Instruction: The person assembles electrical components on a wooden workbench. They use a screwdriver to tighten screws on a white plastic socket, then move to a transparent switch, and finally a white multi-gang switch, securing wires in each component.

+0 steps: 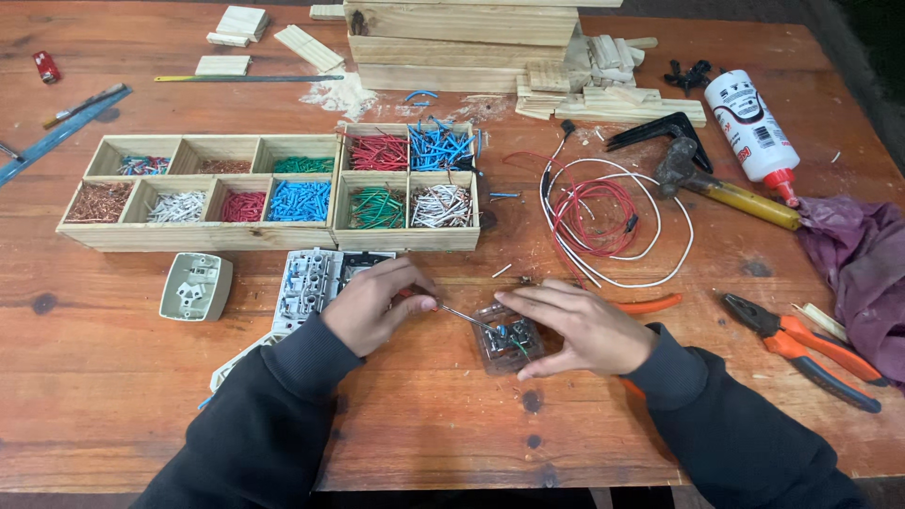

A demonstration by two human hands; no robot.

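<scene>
Centrally, near the counter's [113, 396] front edge, the left hand [377, 306] grips a thin screwdriver [460, 316] — tip at a clear plastic switch module [506, 341]; the right hand [575, 325] presses flat on that module — wire-filled wooden trays [283, 193] beyond.

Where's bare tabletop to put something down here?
Free: the near-left corner below the beige switch cover, and the near edge between the sleeves. Crowded: around the wooden wire tray, the wire coil, and the pliers at right.
</scene>
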